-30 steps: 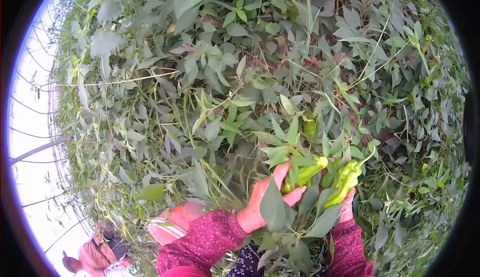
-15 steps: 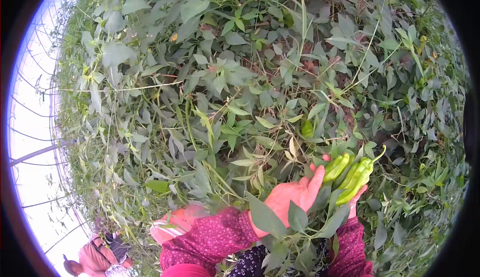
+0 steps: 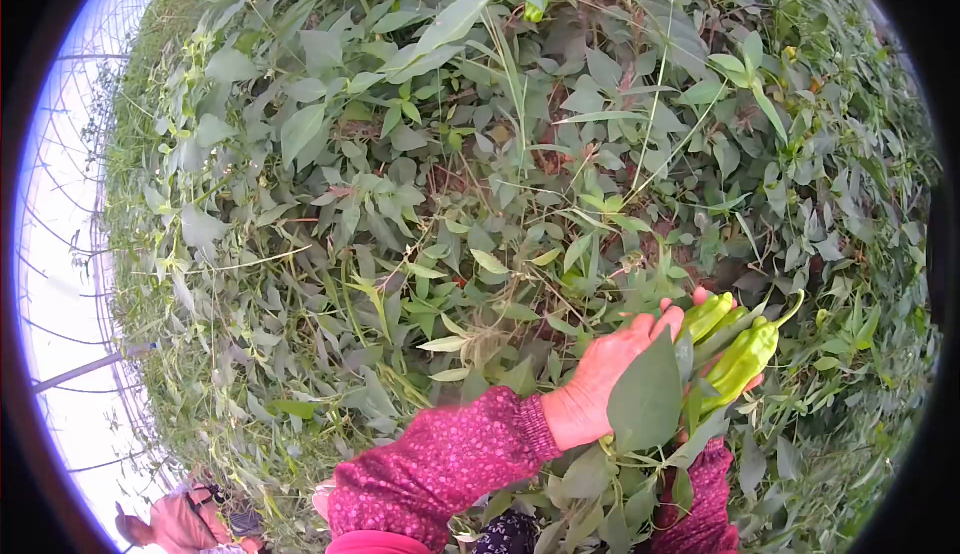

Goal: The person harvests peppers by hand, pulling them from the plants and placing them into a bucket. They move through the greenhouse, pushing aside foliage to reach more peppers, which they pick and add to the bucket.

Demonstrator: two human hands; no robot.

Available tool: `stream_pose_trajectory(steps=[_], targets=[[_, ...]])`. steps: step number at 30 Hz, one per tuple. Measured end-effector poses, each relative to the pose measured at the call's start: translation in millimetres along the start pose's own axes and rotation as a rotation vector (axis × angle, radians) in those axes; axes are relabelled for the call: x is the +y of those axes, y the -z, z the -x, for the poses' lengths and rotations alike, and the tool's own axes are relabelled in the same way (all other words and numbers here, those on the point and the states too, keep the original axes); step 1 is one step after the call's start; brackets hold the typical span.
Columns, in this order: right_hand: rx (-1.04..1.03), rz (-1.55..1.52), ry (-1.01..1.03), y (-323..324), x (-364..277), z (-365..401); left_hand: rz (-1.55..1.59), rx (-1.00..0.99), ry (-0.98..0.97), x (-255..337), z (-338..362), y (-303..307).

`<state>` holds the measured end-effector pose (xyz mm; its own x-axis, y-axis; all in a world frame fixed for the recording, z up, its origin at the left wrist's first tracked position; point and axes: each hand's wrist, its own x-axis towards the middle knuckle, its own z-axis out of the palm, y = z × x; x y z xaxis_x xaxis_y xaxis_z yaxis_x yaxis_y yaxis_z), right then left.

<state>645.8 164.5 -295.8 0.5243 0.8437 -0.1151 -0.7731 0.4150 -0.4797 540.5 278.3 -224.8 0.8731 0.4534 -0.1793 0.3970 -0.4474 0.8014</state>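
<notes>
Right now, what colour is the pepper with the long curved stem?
The pepper is bright yellowish green; it shows best in the head view, the only one.

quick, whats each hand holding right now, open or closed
Left hand: fingers bent beside the green peppers; whether it grips one cannot be told.
Right hand: mostly hidden, closed around the green peppers.

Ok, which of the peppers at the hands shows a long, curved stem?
The rightmost pepper: its stem juts out, curving up and to the right. The lighter-tipped pepper nearer the left hand shows no such stem.
</notes>
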Motion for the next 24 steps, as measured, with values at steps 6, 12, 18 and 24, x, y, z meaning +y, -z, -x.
stream_pose_trajectory(steps=[6, 12, 18, 24], targets=[[0.169, 0.117, 0.048, -8.2, -11.4, -0.3, -0.031, 0.032, 0.004, 17.9, -13.5, -3.1], [-0.067, 0.38, 0.147, -68.7, -30.9, -18.4, 0.096, 0.126, -0.019, 44.8, -9.3, 10.5], [-0.057, 0.707, 0.205, -143.7, -48.9, -9.7, 0.26, 0.496, -0.157, 81.8, 18.4, 46.2], [-0.107, 0.897, 0.117, -226.3, -33.2, 15.3, 0.535, 0.499, -0.162, 91.3, 110.5, 115.8]])
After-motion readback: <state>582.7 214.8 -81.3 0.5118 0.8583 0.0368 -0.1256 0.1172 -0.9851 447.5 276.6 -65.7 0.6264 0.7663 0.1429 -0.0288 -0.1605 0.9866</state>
